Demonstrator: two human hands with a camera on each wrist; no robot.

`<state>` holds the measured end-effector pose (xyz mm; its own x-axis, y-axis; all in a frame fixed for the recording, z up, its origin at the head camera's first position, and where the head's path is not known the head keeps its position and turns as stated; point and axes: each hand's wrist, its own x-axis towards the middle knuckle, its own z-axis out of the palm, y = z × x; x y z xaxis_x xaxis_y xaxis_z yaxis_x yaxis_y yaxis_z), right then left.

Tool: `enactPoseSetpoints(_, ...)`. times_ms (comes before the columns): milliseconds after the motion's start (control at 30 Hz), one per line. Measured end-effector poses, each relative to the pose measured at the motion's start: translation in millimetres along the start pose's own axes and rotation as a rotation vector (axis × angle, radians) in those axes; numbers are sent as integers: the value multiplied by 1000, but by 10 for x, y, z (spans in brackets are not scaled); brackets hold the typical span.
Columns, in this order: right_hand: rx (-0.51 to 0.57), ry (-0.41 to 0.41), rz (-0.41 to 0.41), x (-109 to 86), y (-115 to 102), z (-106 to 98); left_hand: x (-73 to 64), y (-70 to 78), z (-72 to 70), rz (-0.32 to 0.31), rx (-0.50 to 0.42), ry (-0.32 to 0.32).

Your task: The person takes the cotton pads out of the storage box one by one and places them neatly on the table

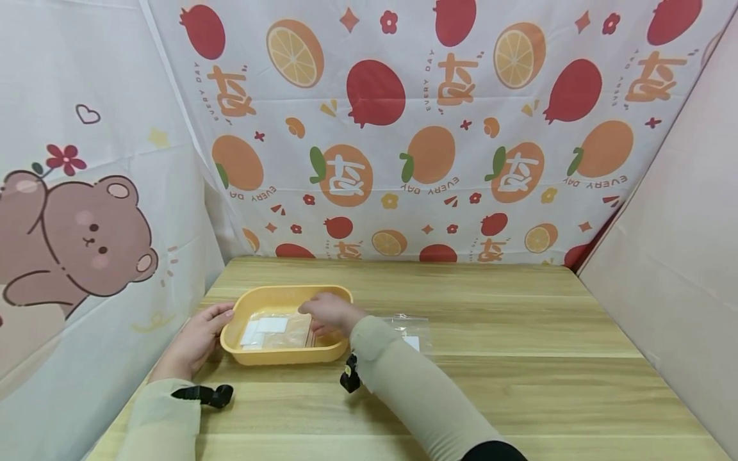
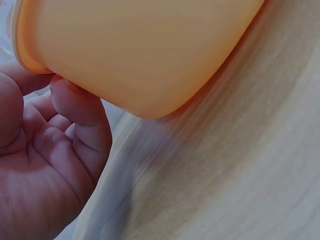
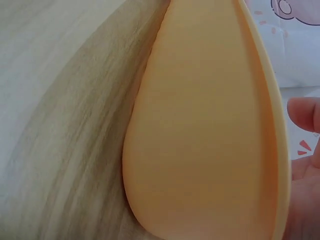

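Observation:
A yellow plastic basin (image 1: 282, 357) with rounded corners stands on the table at centre left. My left hand (image 1: 193, 339) grips its left end; the left wrist view shows the curled fingers (image 2: 82, 105) right under the rim. Inside lie clear plastic bags (image 1: 296, 328) with white labels (image 1: 272, 325). Over the basin's right side reaches my right hand (image 1: 331, 312), close to the bags' right edge. In the right wrist view its thumb (image 3: 304, 114) stands apart from the fingers with nothing against its tip; the basin's wall hides the rest.
Another clear bag (image 1: 419, 326) with a white label lies on the wooden table (image 1: 519, 358) right of the basin, partly behind my right forearm. A fruit-print curtain (image 1: 375, 160) hangs at the back, a bear-print one (image 1: 92, 237) on the left and a plain pale one (image 1: 680, 256) on the right.

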<state>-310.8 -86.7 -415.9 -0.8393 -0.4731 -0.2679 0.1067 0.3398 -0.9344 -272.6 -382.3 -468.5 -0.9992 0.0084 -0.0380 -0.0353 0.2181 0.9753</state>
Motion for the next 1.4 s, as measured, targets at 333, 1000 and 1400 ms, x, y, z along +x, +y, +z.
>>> enactPoseSetpoints(333,70,106,24,-4,-8,58,-10,14,10,-20,20,0)
enactPoseSetpoints(1000,303,91,7,127,87,90,0,33,2,2,1,-1)
enactPoseSetpoints(1400,361,45,61,113,121,136,-17,31,12,0,-10,-5)
